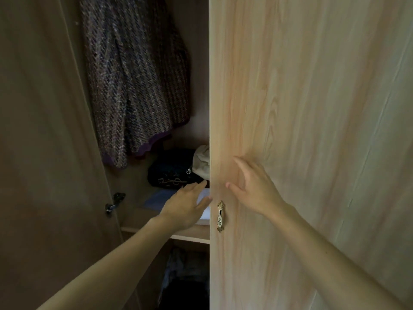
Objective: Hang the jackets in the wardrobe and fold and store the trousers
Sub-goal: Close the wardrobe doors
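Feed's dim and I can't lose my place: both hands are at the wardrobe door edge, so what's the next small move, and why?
Probably push the right-hand door wider with the right hand, which lies flat on it. That door covers part of the shelf, where the left hand reaches near the dark folded clothes.

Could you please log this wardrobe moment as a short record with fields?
left hand: left hand open, reaching toward the shelf
right hand: right hand open, flat on the door above the handle
hanging: tweed jacket
on shelf: dark folded garment, cream cloth beside it
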The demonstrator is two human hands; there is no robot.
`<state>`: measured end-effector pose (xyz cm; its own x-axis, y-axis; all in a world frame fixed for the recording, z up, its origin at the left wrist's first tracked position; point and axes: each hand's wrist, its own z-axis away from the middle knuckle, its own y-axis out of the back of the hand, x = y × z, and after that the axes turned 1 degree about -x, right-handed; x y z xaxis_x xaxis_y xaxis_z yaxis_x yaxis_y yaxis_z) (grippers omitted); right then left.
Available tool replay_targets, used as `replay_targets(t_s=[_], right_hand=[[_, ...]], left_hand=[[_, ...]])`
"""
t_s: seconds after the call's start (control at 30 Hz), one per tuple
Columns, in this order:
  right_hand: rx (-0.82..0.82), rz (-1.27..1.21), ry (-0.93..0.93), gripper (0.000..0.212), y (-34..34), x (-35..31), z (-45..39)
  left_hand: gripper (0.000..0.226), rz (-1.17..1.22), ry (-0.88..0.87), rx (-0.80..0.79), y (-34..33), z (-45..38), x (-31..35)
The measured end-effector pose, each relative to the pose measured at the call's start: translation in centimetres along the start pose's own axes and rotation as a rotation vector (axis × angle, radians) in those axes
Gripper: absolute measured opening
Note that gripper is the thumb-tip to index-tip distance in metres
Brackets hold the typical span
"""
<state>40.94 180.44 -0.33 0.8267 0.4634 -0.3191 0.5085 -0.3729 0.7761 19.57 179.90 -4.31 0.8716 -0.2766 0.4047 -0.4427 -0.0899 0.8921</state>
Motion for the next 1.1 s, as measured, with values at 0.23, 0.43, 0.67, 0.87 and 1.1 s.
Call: replay_targets(t_s=[0.23, 0.43, 0.67, 0.87, 1.1], right_hand=[[-0.144, -0.295, 0.003, 0.068, -6.0, -5.8, 3.2], [-0.256, -0.332, 0.018, 0.071, -7.1, -13.5, 5.6], [-0.242, -0.306, -0.045, 0.065, -7.8, -25.5, 10.9], [-0.314, -0.227, -0.04, 0.066, -9.0, -33.0, 15.8], [-0.245, -0.214, -0.009, 0.063, -8.8, -36.6, 15.1]], left_hand=[[0.058, -0.056, 0.162, -0.022, 0.5, 8.1, -4.5], [0.053, -0.012, 0.179, 0.181, 5.7, 15.1, -7.7], [0.051, 0.032, 0.142, 0.27, 10.6, 25.5, -11.6], [0.052, 0.069, 0.163, 0.257, 11.9, 32.6, -15.4], [0.045, 0.042, 0.092, 0.4, 16.4, 36.0, -17.0]])
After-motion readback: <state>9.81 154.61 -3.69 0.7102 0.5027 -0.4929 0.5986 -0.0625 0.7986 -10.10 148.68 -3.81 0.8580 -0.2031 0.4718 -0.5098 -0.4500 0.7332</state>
